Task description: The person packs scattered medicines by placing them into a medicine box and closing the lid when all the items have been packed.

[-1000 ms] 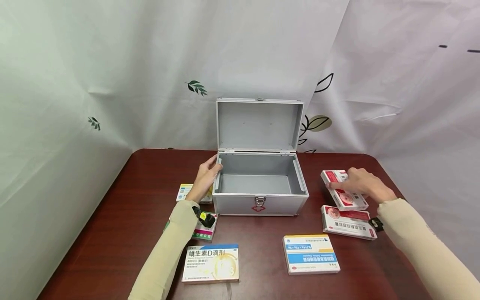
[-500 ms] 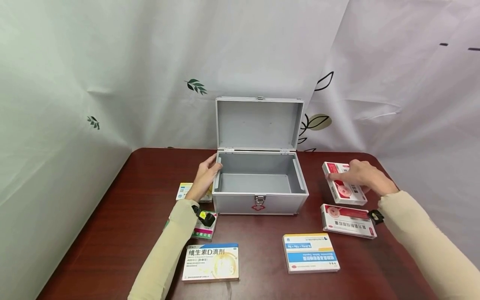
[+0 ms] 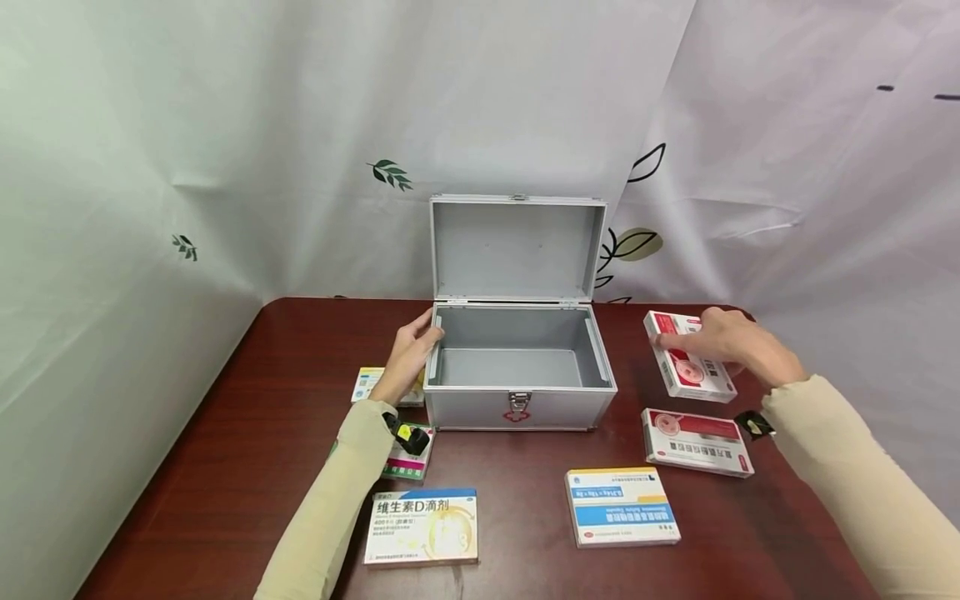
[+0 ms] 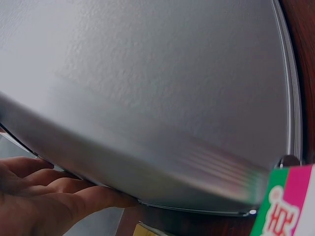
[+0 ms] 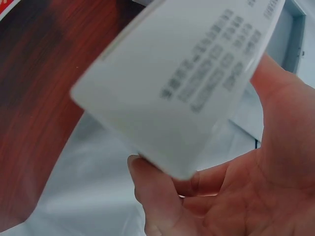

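Note:
A silver first-aid case [image 3: 477, 408] with a red cross stands on the table, its lid raised and its inside bare. My left hand [image 3: 407, 354] holds the case's left wall, the thumb over the rim. In the left wrist view its fingers [image 4: 93, 196] lie along the case's edge. At the table's far right my right hand [image 3: 738, 343] grips a red and white medicine box [image 3: 682, 367] between thumb and fingers. The right wrist view shows this box [image 5: 152, 98] tilted and off the table, its printed side toward the camera.
A second red and white box [image 3: 697, 442] lies near the right wrist. Nearer the front are a blue and white box [image 3: 622, 508] and a vitamin D box [image 3: 422, 527]. A green and pink box [image 3: 411, 457] and a yellow and white box [image 3: 366, 382] lie partly under the left arm.
My right hand has moved the red and white box back, away from the second red box, widening the gap between them. The left hand has stayed on the case.

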